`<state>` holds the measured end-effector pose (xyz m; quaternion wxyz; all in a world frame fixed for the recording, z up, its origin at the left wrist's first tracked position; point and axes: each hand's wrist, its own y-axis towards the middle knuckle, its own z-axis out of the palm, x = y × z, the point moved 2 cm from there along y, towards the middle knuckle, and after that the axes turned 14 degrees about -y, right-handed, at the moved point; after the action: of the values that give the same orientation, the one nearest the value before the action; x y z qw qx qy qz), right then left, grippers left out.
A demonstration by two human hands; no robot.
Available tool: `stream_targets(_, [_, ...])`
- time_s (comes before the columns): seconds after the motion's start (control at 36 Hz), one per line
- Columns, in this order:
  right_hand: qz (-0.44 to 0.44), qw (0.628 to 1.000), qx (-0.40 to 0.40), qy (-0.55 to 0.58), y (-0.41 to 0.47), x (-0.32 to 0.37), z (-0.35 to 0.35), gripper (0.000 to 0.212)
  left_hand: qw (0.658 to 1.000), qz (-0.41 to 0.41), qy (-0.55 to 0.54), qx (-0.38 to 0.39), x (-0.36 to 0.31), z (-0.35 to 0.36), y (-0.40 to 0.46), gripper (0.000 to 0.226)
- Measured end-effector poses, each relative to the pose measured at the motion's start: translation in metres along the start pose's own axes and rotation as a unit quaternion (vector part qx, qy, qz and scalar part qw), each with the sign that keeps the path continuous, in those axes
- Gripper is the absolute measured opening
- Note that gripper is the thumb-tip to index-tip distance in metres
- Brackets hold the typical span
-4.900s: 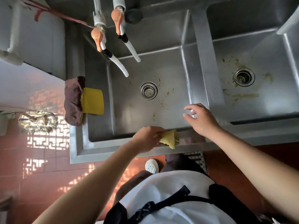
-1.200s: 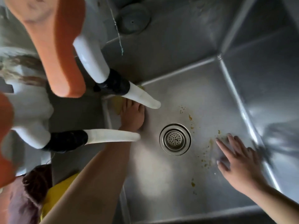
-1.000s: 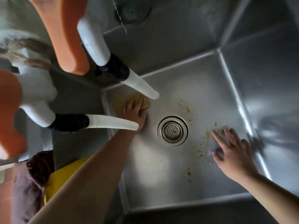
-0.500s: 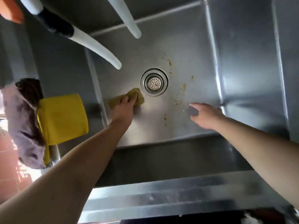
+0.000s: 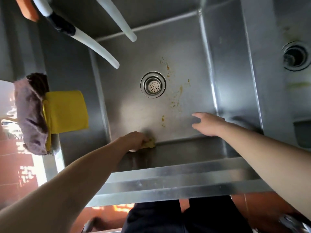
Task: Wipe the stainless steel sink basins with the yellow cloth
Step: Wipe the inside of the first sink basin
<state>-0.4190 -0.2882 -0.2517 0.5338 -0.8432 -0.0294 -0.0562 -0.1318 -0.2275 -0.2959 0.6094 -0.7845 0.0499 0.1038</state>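
Note:
The left sink basin point(image 5: 134, 52) fills the middle of the head view, with a round drain point(image 5: 153, 84) at its centre and yellow-brown stains point(image 5: 178, 96) to the drain's right. My left hand point(image 5: 133, 139) grips the crumpled yellow cloth point(image 5: 149, 143) and presses it on the basin floor where it meets the near wall. My right hand point(image 5: 208, 123) hovers with fingers spread and relaxed over the near right corner of the same basin, holding nothing. The right basin point(image 5: 277, 91) shows at the right edge with its own drain point(image 5: 296, 56) and a greenish smear.
Two white tap spouts point(image 5: 99, 49) reach down over the basin's far left part, with an orange handle point(image 5: 27, 9) above. A folded yellow cloth point(image 5: 65, 111) and a purple-brown rag point(image 5: 30, 113) hang on the left rim. The steel front rim point(image 5: 168, 184) runs below my arms.
My left hand has dragged the yellow cloth from beside the drain back to the near wall. My right hand has stayed near the right corner. The view has pulled back.

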Motion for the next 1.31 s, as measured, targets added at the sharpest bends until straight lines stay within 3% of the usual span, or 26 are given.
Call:
stream_targets(0.17, [-0.010, 0.999, -0.034, 0.017, -0.011, -0.006, -0.014, 0.058, 0.997, -0.025, -0.042, 0.057, -0.014, -0.026, -0.001, 0.057])
stream_targets(0.22, [-0.017, 0.998, -0.048, 0.022, -0.012, -0.009, -0.018, 0.059, 0.997, -0.019, -0.069, 0.002, -0.015, -0.046, 0.005, 0.052])
stream_targets(0.31, [-0.029, 0.997, -0.062, 0.024, -0.002, -0.013, -0.020, 0.064, 0.972, 0.003, -0.148, -0.181, -0.017, -0.098, 0.009, 0.032])
stream_targets(0.36, [-0.030, 0.997, -0.067, 0.031, 0.009, -0.013, -0.019, 0.068, 0.918, 0.015, -0.253, -0.305, -0.019, -0.142, 0.013, 0.029])
stream_targets(0.47, [-0.021, 0.995, -0.087, 0.051, 0.033, -0.001, -0.018, 0.070, 0.802, 0.022, -0.337, -0.493, -0.021, -0.219, 0.032, 0.040])
stream_targets(0.58, [0.010, 0.991, -0.131, 0.030, 0.056, 0.007, -0.016, 0.071, 0.656, -0.035, -0.463, -0.595, -0.025, -0.270, 0.058, 0.038])
stream_targets(0.61, [0.018, 0.989, -0.144, 0.018, 0.061, 0.008, -0.015, 0.072, 0.641, -0.027, -0.480, -0.598, -0.027, -0.276, 0.071, 0.038])
stream_targets(0.64, [0.026, 0.988, -0.153, 0.003, 0.065, 0.008, -0.013, 0.073, 0.652, -0.021, -0.479, -0.588, -0.030, -0.280, 0.083, 0.039])
stream_targets(0.72, [0.055, 0.986, -0.153, -0.034, 0.076, 0.004, 0.000, 0.079, 0.778, -0.011, -0.363, -0.512, -0.037, -0.288, 0.127, 0.056])
stream_targets(0.75, [0.061, 0.986, -0.148, -0.037, 0.078, 0.002, 0.004, 0.080, 0.803, -0.028, -0.328, -0.496, -0.037, -0.290, 0.137, 0.060])
stream_targets(0.86, [0.062, 0.988, -0.139, -0.036, 0.084, 0.002, 0.012, 0.082, 0.819, -0.043, -0.233, -0.523, -0.035, -0.290, 0.157, 0.062])
stream_targets(0.94, [0.055, 0.990, -0.124, -0.033, 0.087, 0.007, 0.012, 0.085, 0.839, -0.043, -0.204, -0.502, -0.033, -0.287, 0.162, 0.062])
stream_targets(1.11, [0.057, 0.992, -0.109, -0.017, 0.083, 0.010, 0.008, 0.092, 0.902, 0.063, -0.083, -0.419, -0.082, -0.261, 0.156, 0.059])
stream_targets(1.31, [0.060, 0.991, -0.118, -0.005, 0.081, 0.012, 0.003, 0.090, 0.915, 0.094, -0.061, -0.388, -0.105, -0.179, 0.134, 0.074])
